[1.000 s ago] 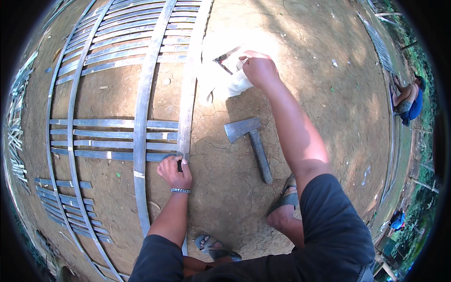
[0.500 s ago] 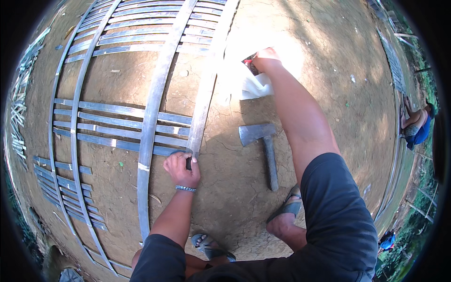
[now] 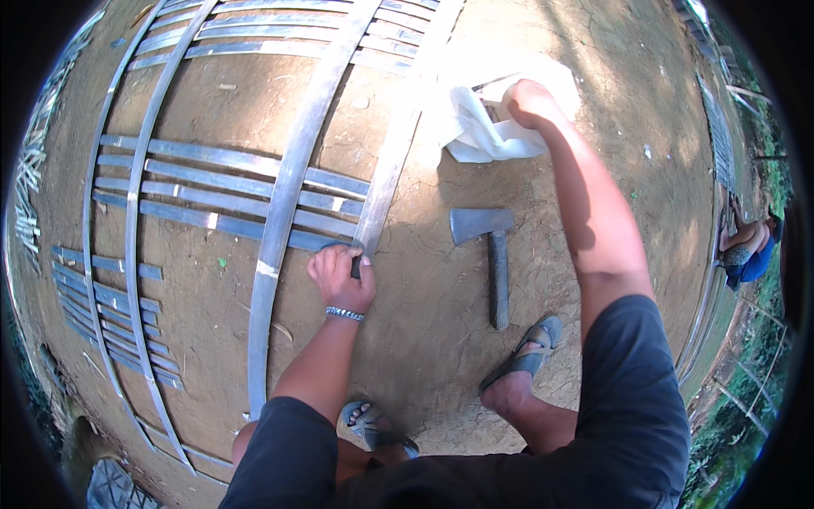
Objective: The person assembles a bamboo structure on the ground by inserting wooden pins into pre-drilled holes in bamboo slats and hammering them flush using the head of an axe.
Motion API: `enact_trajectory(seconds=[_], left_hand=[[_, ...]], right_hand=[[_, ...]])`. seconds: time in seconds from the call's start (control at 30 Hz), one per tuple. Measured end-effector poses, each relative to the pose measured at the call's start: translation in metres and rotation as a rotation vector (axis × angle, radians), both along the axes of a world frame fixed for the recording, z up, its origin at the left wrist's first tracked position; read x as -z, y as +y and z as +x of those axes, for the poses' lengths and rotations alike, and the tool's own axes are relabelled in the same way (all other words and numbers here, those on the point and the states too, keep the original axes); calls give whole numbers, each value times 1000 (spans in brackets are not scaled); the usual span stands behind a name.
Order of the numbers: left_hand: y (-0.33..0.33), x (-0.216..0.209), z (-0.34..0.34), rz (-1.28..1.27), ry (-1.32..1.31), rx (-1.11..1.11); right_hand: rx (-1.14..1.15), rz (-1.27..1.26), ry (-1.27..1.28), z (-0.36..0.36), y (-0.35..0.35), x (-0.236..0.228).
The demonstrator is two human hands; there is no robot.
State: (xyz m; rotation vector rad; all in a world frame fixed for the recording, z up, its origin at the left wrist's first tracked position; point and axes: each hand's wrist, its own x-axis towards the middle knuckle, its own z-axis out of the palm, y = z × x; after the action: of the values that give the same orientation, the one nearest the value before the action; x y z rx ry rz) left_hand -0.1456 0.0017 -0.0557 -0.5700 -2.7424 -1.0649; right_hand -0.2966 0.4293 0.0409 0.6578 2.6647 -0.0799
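Note:
My left hand [image 3: 342, 278] is closed around a short dark piece [image 3: 356, 267] at the lower end of a wide flat slat [image 3: 386, 182]; its kind I cannot make out. That slat belongs to a lattice of grey, bamboo-like strips [image 3: 288, 178] lying on the ground. Stretched far forward, my right hand [image 3: 532, 103] is curled at a white plastic bag [image 3: 487, 136] in bright glare. Its fingertips and whatever they hold are hidden. A hatchet [image 3: 481, 222] with a dark handle lies on the dirt between my arms, untouched.
Short crosswise strips [image 3: 110, 314] lie at the lower left, and a pile of pale strips [image 3: 30, 199] at the far left. My sandalled feet [image 3: 526, 356] stand near the hatchet. Another person in blue [image 3: 750, 254] crouches at the far right by more slats [image 3: 719, 136].
My view has shifted, so the lattice and hatchet sit higher. The right hand has moved to the right at the bag, which looks more spread; a red bit beside the hand no longer shows.

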Motion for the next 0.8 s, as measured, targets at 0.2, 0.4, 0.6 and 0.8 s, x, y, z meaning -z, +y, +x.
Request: enact_trajectory(seconds=[0.2, 0.4, 0.6, 0.8], left_hand=[[-8, 1, -1, 14, -41, -32], [-13, 8, 0, 73, -33, -124], [-10, 17, 2, 131, 5, -120], [-11, 8, 4, 133, 17, -77]], right_hand=[[159, -435, 350, 86, -67, -102], [453, -1229, 306, 163, -196, -74], [571, -1542, 284, 184, -256, 25], [300, -1292, 550, 165, -293, 70]])
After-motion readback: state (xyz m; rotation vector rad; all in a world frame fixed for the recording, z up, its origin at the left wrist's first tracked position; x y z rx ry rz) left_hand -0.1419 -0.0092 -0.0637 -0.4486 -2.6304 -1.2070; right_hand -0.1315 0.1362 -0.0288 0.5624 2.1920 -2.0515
